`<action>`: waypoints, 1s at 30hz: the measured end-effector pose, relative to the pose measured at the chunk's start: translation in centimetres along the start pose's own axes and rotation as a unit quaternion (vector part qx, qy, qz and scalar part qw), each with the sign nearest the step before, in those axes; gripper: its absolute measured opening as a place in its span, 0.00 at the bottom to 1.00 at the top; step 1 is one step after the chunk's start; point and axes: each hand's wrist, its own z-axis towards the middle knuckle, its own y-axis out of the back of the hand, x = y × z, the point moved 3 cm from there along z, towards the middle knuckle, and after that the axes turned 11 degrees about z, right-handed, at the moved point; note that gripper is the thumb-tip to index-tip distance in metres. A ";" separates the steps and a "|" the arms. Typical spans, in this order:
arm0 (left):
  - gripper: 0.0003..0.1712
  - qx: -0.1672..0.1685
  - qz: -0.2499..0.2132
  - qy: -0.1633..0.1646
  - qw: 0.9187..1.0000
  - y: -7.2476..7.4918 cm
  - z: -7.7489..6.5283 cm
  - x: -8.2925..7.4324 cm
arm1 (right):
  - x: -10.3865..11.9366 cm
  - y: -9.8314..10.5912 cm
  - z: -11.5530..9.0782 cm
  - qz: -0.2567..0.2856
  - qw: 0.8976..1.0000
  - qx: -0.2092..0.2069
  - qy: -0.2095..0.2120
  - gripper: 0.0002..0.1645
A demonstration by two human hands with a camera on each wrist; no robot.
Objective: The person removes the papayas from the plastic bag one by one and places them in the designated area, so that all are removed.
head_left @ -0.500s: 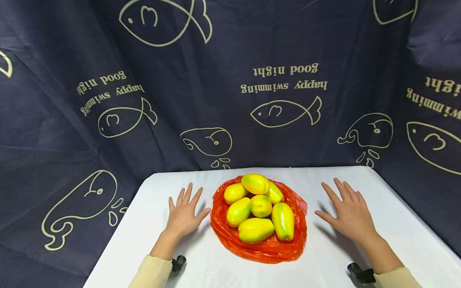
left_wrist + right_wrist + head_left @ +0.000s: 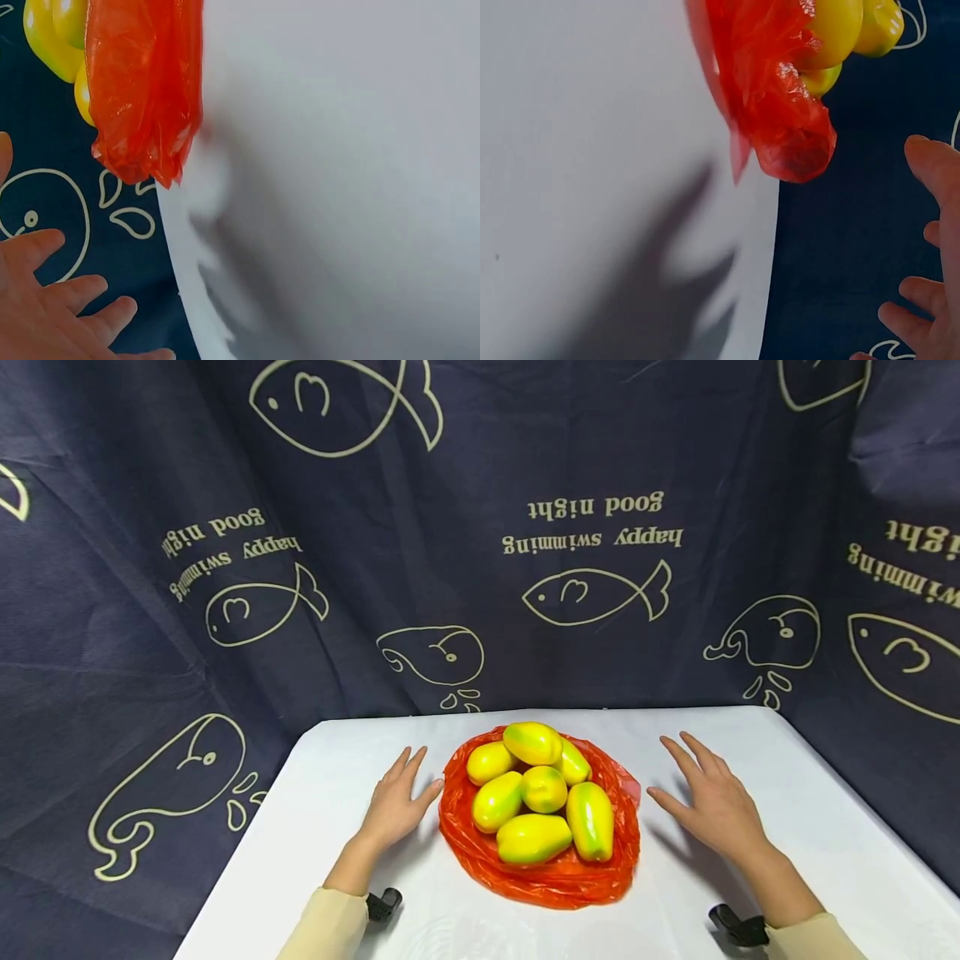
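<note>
Red bag [image 2: 555, 891]: crinkled thin plastic, sitting on the white tabletop [image 2: 285, 843] and spread around the fruits; a paler flap [image 2: 630, 787] juts out at about 2 o'clock.
Yellow-green fruits [image 2: 532, 839]: seven, smooth and glossy, heaped in the bag; around the centre fruit [image 2: 543, 789], the others lie at roughly 12, 2, 4, 6, 8 and 10 o'clock.
Left hand [image 2: 393, 810]: at the bag's 9 o'clock, above the tabletop, fingers straight and spread, thumb standing off toward the bag; the left wrist view shows it apart from the plastic.
Right hand [image 2: 722, 812]: at the bag's 3 o'clock, also raised, fingers spread, thumb aimed at the bag and separate from it.
Wrists: cream sleeves [image 2: 322, 931] end short of each wrist, where a black device [image 2: 384, 904] sits on the left and another black device [image 2: 738, 928] on the right.
Shadows: a dark hand shape falls on the tabletop in both wrist views.
Backdrop: dark blue cloth [image 2: 450, 568] at 12 o'clock beyond the tabletop, printed with pale fish, whales and upside-down lettering.
</note>
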 end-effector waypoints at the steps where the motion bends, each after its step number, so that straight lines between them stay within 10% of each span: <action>1: 0.42 -0.001 -0.016 0.002 1.000 -0.1 0.1 0.0 | 0.1 0.0 0.0 0.004 1.000 0.002 -0.005 0.51; 13: 0.34 -0.008 -0.247 0.049 0.968 -1.4 0.9 -0.7 | 0.7 -0.4 0.2 0.045 0.998 0.023 -0.026 0.47; 30: 0.30 0.034 -0.373 0.047 0.926 -3.8 1.6 -1.8 | 2.5 -1.5 1.4 0.110 0.992 0.022 -0.050 0.45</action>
